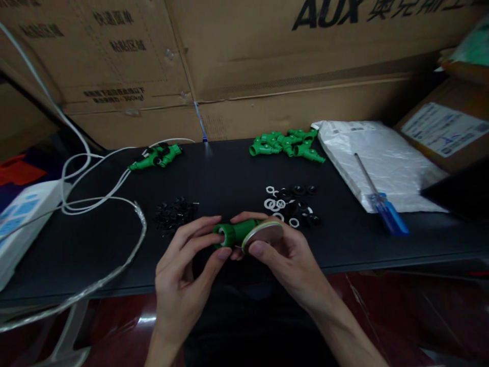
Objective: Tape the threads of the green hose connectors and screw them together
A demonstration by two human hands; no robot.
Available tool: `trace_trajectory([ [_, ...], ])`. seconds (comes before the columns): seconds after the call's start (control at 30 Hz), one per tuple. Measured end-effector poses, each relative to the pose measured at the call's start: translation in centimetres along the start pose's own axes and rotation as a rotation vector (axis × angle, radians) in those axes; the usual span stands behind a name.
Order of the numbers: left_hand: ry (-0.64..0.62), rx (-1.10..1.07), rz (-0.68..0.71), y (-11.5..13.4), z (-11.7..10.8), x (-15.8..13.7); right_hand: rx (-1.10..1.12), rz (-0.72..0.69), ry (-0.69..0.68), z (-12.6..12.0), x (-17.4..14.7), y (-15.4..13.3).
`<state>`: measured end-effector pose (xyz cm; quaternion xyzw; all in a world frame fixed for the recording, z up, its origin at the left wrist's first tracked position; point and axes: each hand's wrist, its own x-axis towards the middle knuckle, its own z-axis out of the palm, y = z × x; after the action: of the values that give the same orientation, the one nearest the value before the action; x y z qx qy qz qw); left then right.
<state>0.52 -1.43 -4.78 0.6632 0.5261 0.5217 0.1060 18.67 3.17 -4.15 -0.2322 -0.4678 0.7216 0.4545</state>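
Between my hands, just above the table's front edge, is a green plastic pipe fitting (242, 231) with a ribbed collar at its left end. My left hand (193, 257) is closed round that collar, thumb below and a fingertip at its opening, where a pale ring shows. My right hand (284, 255) grips the other end, together with a round flat disc (267, 233) with a yellow-green edge, its thumb pressed on the disc. How the disc meets the fitting is hidden. Behind the right hand lie white rings (270, 205) and black round caps (300, 190).
Small black parts (173, 214) lie in a heap at left. Farther back are green fittings (284, 143) and a green cluster (156, 156) with white cables (86, 168). A blue screwdriver (387, 211) rests on a white bag (376, 158). Cardboard boxes (244, 61) stand behind.
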Motion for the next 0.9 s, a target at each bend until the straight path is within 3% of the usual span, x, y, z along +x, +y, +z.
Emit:
trace_trajectory([
  [0.37, -0.011, -0.117, -0.081, 0.13, -0.31, 0.13, -0.093, -0.042, 0.019, -0.03, -0.07, -0.27],
  [0.63, 0.016, -0.081, -0.077, 0.18, -0.25, 0.02, 0.004, 0.016, 0.007, 0.04, -0.11, -0.09],
  [0.77, 0.099, -0.121, -0.131, 0.11, 0.02, -0.50, -0.021, 0.032, 0.008, 0.20, -0.03, -0.14],
  [0.9, 0.261, -0.183, -0.302, 0.19, 0.22, -0.36, -0.097, 0.084, 0.043, 0.11, -0.89, -0.42],
])
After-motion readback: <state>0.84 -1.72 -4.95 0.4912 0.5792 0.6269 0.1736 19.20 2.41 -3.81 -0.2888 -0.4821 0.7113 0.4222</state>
